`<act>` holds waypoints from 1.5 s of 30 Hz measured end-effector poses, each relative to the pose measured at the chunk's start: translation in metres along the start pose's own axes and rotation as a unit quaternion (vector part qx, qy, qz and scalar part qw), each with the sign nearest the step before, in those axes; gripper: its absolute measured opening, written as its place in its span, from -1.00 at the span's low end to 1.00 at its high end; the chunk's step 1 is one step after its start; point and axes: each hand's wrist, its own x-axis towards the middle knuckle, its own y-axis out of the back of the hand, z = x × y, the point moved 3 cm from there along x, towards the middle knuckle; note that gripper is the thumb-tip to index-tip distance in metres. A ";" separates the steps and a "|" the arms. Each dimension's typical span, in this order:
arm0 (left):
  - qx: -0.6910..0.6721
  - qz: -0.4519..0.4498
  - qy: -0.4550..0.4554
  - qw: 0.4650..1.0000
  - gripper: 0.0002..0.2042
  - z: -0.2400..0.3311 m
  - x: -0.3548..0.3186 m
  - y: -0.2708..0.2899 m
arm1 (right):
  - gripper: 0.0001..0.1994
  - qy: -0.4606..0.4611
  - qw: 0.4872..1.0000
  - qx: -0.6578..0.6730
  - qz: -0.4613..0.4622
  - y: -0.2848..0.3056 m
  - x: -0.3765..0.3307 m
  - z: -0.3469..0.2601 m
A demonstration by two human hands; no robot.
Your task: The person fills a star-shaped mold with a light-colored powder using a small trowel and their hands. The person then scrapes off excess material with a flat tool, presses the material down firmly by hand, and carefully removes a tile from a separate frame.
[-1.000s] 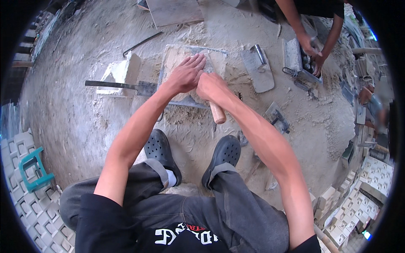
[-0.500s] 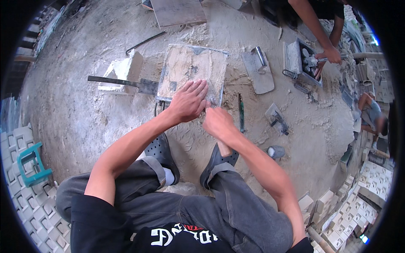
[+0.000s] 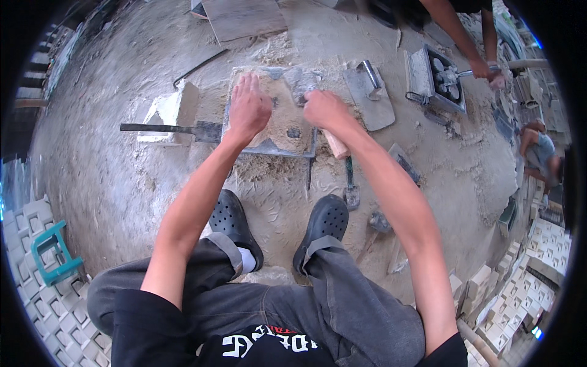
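Observation:
A square metal mould [image 3: 312,147] filled with pale, sandy mix lies on the ground ahead of my feet. On the left part of the mix, my left hand [image 3: 249,105] rests with its fingers stretched out. My right hand [image 3: 329,110] is closed around a tool with a pale wooden handle [image 3: 335,145] at the mould's right edge. The tool's working end is mostly hidden by the fist, so its kind is unclear. Left of the mould, a flat metal blade with a long dark handle [image 3: 160,128] lies across a white block [image 3: 184,101].
A plastering float [image 3: 384,113] lies right of the mould, and a small green-handled tool [image 3: 350,177] nearer me. Farther right, a co-worker's hands [image 3: 484,72] work at another metal box [image 3: 417,73]. A bent rod [image 3: 205,64], board [image 3: 244,19] and teal stool [image 3: 58,255] lie around.
My left hand has slid forward and left over the mix. The right hand has moved forward and right with the wooden-handled tool, and the two hands are now apart.

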 end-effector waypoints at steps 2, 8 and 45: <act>-0.012 0.008 0.008 1.000 -0.43 -0.001 -0.006 -0.001 | -0.75 0.006 1.000 -0.020 -0.015 -0.005 -0.008 -0.010; -0.019 0.013 -0.014 1.000 -0.45 0.000 -0.026 -0.001 | -0.76 0.010 0.998 -0.039 -0.043 -0.019 -0.045 -0.010; -0.020 -0.163 -0.349 0.922 -0.39 0.029 -0.090 0.040 | -0.71 -0.026 0.998 -0.018 -0.058 -0.023 -0.070 0.013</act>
